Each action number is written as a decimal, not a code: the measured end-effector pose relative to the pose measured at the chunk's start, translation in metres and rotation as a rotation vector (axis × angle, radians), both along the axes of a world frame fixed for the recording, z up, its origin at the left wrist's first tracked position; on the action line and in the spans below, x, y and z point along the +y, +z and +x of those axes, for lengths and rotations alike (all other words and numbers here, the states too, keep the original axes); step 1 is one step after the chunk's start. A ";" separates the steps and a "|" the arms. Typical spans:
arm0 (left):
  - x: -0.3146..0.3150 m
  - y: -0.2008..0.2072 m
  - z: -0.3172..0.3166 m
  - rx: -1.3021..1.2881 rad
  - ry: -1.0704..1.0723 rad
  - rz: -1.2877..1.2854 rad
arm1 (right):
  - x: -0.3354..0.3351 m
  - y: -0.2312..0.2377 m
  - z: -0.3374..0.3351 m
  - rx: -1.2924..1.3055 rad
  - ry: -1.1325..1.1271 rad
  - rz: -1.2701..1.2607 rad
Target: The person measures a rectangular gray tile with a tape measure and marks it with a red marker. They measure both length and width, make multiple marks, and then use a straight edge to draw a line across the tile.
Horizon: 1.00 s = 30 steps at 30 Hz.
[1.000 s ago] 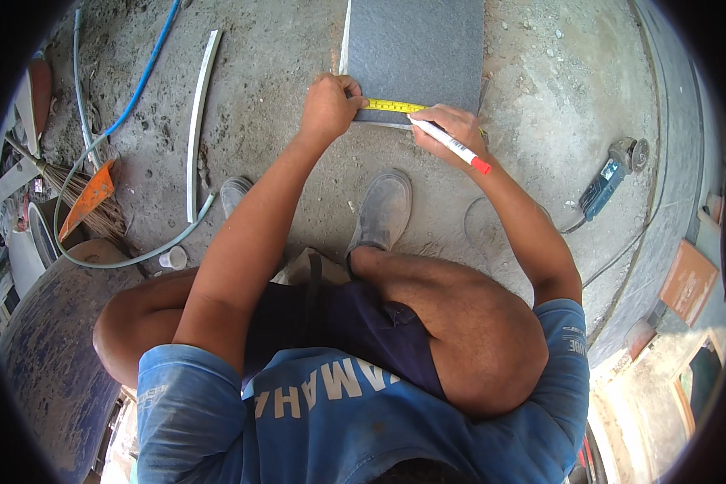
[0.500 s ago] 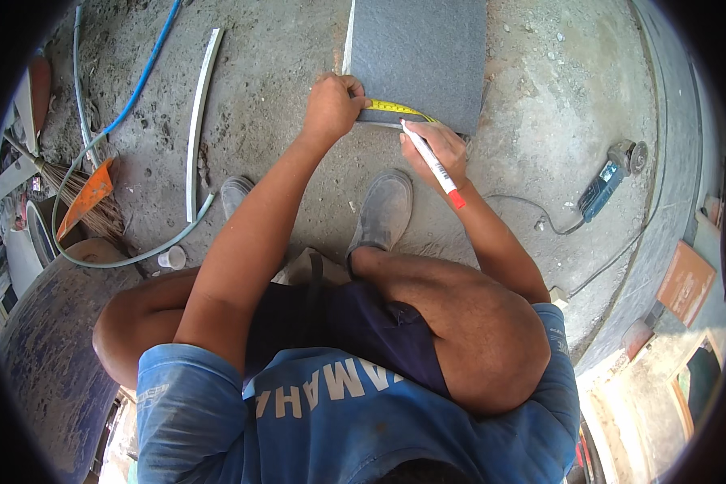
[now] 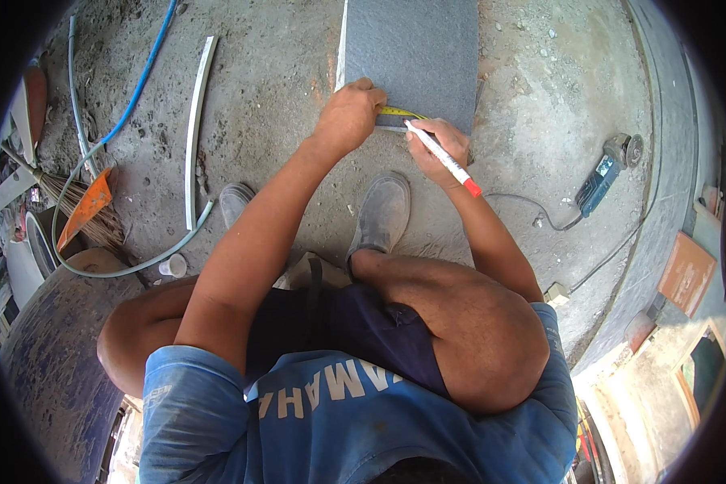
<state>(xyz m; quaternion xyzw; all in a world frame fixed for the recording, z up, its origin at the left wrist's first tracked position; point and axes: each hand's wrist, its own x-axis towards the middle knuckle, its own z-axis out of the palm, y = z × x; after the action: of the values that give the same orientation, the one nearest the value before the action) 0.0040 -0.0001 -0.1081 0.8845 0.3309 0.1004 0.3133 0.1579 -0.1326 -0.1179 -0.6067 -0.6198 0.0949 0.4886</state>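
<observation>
A dark grey tile (image 3: 423,48) with a pale edge lies on the ground ahead of me. My left hand (image 3: 348,117) is closed at its near left corner, pinching the end of a yellow tape measure (image 3: 397,111). The tape's blade runs rightward along the near edge and bends down toward my right hand (image 3: 448,143), which hides the rest of it. Between my right fingers is a white marker (image 3: 448,160) with a red end; its tip points at the tile just below the blade.
On the right lies an angle grinder (image 3: 598,184) with its cord trailing toward me. To the left are a white strip (image 3: 199,133), a blue and pale hose (image 3: 145,77), a twig broom (image 3: 97,222), an orange scoop-like piece (image 3: 87,206) and a plastic cup (image 3: 173,265).
My left hand has slid rightward along the tile's near edge, so less blade shows between my hands. The marker has shifted slightly right, its tip still near the tile's edge.
</observation>
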 end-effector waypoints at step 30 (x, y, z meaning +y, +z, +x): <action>-0.005 -0.007 0.008 -0.040 0.062 -0.059 | -0.097 -0.070 0.029 -0.242 -0.541 -0.140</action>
<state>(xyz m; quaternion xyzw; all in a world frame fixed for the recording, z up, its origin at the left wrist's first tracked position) 0.0115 -0.0051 -0.1156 0.8620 0.3546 0.1176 0.3426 0.1868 -0.2291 -0.1883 -0.7889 -0.4814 -0.0694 0.3756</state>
